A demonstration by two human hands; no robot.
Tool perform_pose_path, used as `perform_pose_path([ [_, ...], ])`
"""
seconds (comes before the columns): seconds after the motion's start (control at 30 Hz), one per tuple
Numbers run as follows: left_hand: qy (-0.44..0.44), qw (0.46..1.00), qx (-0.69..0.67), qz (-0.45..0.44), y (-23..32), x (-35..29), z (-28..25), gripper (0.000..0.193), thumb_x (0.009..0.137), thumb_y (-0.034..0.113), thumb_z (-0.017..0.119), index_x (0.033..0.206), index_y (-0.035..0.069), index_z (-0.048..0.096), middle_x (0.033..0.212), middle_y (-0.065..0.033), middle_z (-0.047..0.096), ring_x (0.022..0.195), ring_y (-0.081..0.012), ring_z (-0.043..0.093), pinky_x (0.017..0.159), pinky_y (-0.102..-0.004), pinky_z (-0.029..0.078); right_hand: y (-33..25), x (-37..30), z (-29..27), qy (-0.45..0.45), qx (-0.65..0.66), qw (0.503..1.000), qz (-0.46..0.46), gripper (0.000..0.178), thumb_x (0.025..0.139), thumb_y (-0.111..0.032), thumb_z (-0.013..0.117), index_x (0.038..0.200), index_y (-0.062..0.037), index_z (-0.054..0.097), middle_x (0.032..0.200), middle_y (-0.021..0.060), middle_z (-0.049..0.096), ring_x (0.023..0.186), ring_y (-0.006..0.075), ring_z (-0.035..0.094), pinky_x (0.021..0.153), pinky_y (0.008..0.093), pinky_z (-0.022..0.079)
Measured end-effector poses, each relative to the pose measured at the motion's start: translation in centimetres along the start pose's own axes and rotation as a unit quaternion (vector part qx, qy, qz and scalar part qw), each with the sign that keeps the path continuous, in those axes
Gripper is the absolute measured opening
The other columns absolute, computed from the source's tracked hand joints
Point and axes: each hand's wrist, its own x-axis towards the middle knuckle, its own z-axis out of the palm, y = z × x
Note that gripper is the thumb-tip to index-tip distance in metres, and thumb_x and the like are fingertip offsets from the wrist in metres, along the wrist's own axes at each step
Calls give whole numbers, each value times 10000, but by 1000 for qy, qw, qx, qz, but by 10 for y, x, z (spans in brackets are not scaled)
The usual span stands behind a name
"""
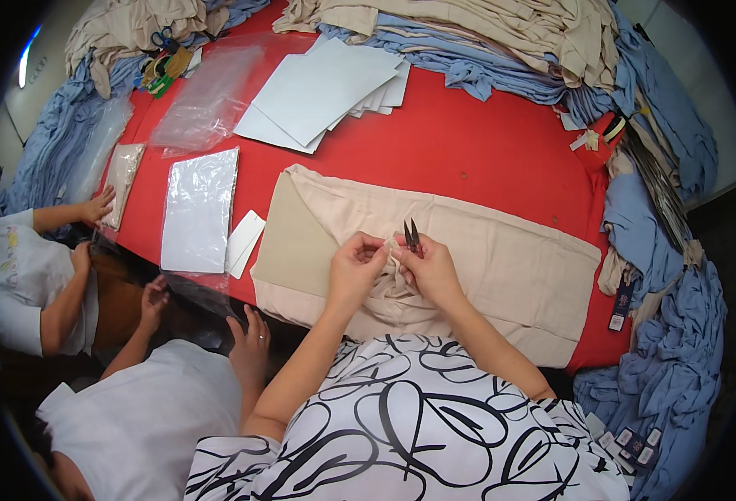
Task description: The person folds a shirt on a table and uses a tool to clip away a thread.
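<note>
A beige garment (pixel 514 271) lies spread across the red-covered table in front of me, its left part folded over a flat khaki panel (pixel 294 238). My left hand (pixel 354 265) is closed, pinching a gathered bit of the garment near its middle. Close beside it, my right hand (pixel 435 274) is closed too, with dark thread snips (pixel 413 237) sticking up between its fingers, blades pointing away from me. The fingertips of both hands meet at the bunched cloth. Just what lies between them is too small to make out.
White sheets (pixel 318 92) and clear plastic bags (pixel 205 104) lie farther back. A bagged white rectangle (pixel 199 213) and white cards (pixel 244 240) sit left of the garment. Beige and blue garment piles (pixel 502 42) line the edges. Two co-workers (pixel 147 401) work at the left.
</note>
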Motion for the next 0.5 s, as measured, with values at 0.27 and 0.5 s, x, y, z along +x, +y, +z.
perform_pose_path([
  [0.27,2,999,-33,-34,-4,1,-2,104,900,73,673,916,-14,618,791,-15,633,680,-37,555,592,-182,443,12,8,-4,9,-38,999,-24,141,886,-89,666,976,15,634,675,-9,569,535,52,486,481,222,374],
  [0.5,-8,997,-42,-64,0,2,1,106,902,86,674,930,1,618,801,-15,629,664,-64,557,586,-198,439,17,18,-12,0,-34,999,-30,125,873,-102,666,937,2,639,674,-11,571,561,54,496,503,227,386],
])
